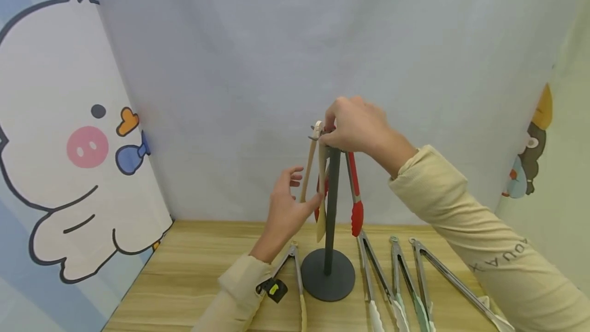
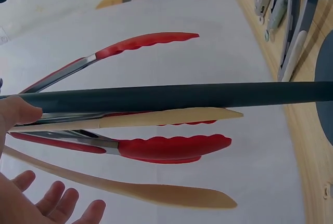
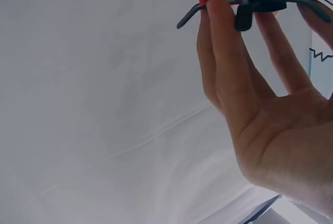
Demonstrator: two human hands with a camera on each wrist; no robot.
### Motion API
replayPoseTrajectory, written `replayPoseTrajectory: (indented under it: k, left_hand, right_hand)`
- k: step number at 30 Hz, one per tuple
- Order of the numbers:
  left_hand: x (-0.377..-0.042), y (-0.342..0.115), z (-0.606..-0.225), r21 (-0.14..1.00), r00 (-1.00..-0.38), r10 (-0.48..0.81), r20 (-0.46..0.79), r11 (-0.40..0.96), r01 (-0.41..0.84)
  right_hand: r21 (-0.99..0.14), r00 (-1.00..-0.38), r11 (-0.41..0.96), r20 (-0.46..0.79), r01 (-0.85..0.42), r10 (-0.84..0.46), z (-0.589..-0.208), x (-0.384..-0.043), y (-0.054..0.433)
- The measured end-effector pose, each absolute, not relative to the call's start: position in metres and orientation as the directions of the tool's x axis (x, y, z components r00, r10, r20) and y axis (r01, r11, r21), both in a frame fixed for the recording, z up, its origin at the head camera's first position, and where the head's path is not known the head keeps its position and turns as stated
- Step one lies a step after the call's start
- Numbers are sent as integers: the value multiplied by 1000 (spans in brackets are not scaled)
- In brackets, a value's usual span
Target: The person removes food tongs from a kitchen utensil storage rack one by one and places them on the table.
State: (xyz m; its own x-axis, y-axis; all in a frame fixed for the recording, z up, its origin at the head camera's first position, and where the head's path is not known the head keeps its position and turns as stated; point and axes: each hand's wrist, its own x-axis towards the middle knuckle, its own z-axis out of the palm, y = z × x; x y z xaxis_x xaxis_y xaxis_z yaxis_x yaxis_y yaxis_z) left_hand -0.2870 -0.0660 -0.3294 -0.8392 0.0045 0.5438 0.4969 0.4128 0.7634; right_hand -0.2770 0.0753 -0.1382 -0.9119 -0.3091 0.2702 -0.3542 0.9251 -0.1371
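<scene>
We see the right hand (image 1: 358,124) atop the black stand (image 1: 333,209), fingers at its hooks (image 3: 243,18); gripping or not, we can't tell. Left hand (image 1: 288,208) loosely spread, just left of stand, near beige tongs (image 1: 321,227) hanging on it. Red tongs (image 1: 357,218) hang there too.

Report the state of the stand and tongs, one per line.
Black metal stand: upright.
Slender beige tongs: tips down, spread.
Red-tipped steel tongs: hanging, tips down.
Yellow-tipped steel tongs: lying, spread.
Mint-tipped steel tongs: lying, spread.
White-tipped steel tongs nearer the stand: lying, spread.
White-tipped steel tongs farther right: lying, spread.
</scene>
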Motion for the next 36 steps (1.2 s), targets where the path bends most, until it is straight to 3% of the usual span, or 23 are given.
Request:
replayPoseTrajectory:
  k: [9, 17, 26, 36]
  left_hand:
    - [-301, -59, -330, 762, -863, 14, 506, 461, 454]
    - [-308, -56, -342, 651, -798, -14, 602, 587, 481]
    - [-301, -59, -345, 641, -779, -74, 623, 618, 455]
    - [-295, -60, -342, 629, -768, -113, 630, 654, 420]
  right_hand:
    - [-90, -923, 935, 218, -344, -318, -133, -281, 69]
    - [-110, -917, 926, 224, -362, -332, -132, -284, 62]
    - [-174, -906, 901, 229, -398, -356, -133, -285, 66]
    - [-166, -886, 881, 231, -442, -401, -132, -290, 73]
